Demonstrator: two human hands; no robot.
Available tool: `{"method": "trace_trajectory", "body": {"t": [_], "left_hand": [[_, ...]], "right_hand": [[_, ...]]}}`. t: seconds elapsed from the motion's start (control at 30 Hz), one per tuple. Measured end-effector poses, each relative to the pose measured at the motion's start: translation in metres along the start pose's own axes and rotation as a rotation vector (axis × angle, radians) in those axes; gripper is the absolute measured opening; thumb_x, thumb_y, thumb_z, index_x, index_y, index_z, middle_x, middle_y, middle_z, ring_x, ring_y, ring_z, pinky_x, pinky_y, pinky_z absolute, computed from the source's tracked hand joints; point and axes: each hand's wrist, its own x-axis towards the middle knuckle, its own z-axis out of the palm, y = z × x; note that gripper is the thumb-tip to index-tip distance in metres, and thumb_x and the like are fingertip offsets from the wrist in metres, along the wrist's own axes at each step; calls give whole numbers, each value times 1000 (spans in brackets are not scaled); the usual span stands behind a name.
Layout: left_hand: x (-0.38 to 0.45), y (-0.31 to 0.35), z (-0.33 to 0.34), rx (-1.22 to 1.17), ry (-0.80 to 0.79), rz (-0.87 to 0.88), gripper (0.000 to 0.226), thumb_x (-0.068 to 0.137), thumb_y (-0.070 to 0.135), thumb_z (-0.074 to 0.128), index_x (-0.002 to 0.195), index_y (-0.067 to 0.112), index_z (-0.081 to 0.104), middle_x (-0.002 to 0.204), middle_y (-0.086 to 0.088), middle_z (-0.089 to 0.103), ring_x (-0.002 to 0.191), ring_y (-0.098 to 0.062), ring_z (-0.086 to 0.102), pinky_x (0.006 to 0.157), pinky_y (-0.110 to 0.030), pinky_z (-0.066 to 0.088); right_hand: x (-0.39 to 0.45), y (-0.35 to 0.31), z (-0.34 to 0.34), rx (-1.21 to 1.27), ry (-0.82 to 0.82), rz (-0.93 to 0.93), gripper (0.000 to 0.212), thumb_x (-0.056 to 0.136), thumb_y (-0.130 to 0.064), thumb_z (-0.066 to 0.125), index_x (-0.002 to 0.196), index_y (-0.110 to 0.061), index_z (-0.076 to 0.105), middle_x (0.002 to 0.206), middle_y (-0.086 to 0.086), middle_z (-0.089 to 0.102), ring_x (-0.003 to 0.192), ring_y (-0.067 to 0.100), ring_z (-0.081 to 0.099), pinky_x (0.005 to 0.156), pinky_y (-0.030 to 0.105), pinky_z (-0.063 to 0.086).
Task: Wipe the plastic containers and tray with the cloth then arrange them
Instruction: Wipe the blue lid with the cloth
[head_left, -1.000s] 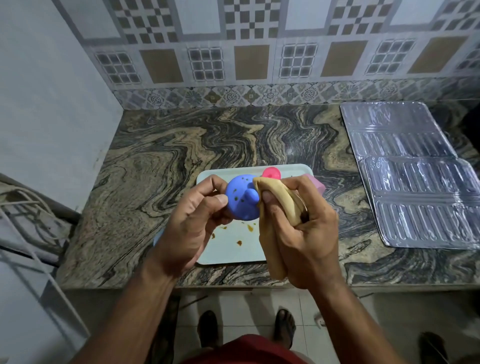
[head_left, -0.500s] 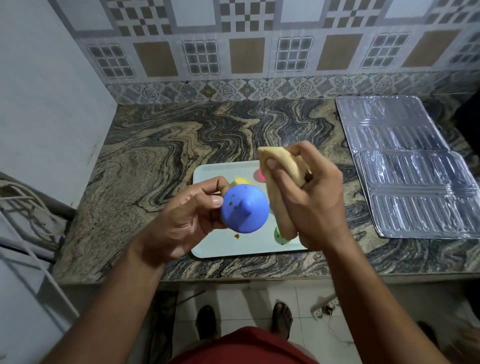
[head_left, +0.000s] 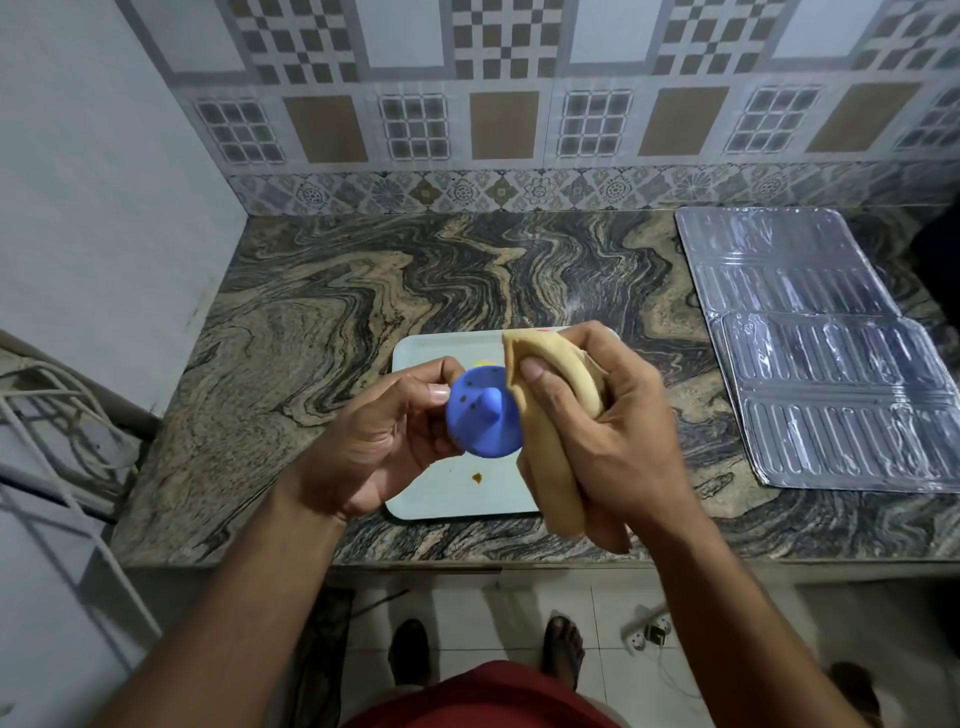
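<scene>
A: Status on the hands?

B: Left hand (head_left: 382, 441) grips the blue container (head_left: 484, 411), fingers (head_left: 426, 375) curled round its left side, thumb on the rim. Held in the air above the tray (head_left: 457, 493), not touching it. Its round face points up at the camera, small raised nub in the middle, a few dark specks on the blue.

A: Right?

B: Right hand (head_left: 613, 431) is clenched round the cloth (head_left: 550, 415). Tan, folded into a thick wad. Top edge sticks up past the thumb, the lower end hangs below the palm. Cloth edge sits right against the container's right side; looks like contact, can't confirm pressure.

A: Tray position?

B: Pale tray, flat on the worktop (head_left: 322, 332), near the front edge, directly under both hands. Brown stain (head_left: 476, 477) on its surface, just below the container. Most of its right half is hidden by the right hand and cloth.

A: Other containers?

B: Sliver of yellow piece (head_left: 483, 363) peeking above the blue one, on the tray side. A trace of red at the cloth's top edge. Too little visible to say what either is.

A: Anything else on the worktop?

B: Silver foil sheet (head_left: 821, 353), embossed panels, lying flat on the right, well apart from the tray. Patterned tile wall (head_left: 509, 124) behind. Person's feet (head_left: 563, 644) on floor tiles below the worktop edge.
</scene>
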Motion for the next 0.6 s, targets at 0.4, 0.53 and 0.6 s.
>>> {"method": "trace_trajectory", "body": {"t": [0.4,0.53,0.6], "left_hand": [[6,-10,43,-200,29,151,52,75,18,90,123,19,71,121,-4,74,104,-13,70,90,-27,56],[8,-26,68,-204,272,297,42,80,-2,72,116,20,75,119,-12,75,109,-21,71,97,-29,58],[9,-26,71,-171,318,336,38,80,1,74,110,23,78,116,-10,76,107,-20,72,96,-29,59]], "right_hand": [[5,3,11,97,336,-15,11,98,-19,72,92,-11,66,75,-13,65,69,4,57,65,24,48],[-2,1,19,19,354,-57,9,95,-17,73,95,-9,68,77,-15,70,69,-2,62,66,17,50],[-4,0,18,-29,339,-48,12,93,-22,74,98,-12,70,79,-13,73,70,1,65,67,22,52]]}}
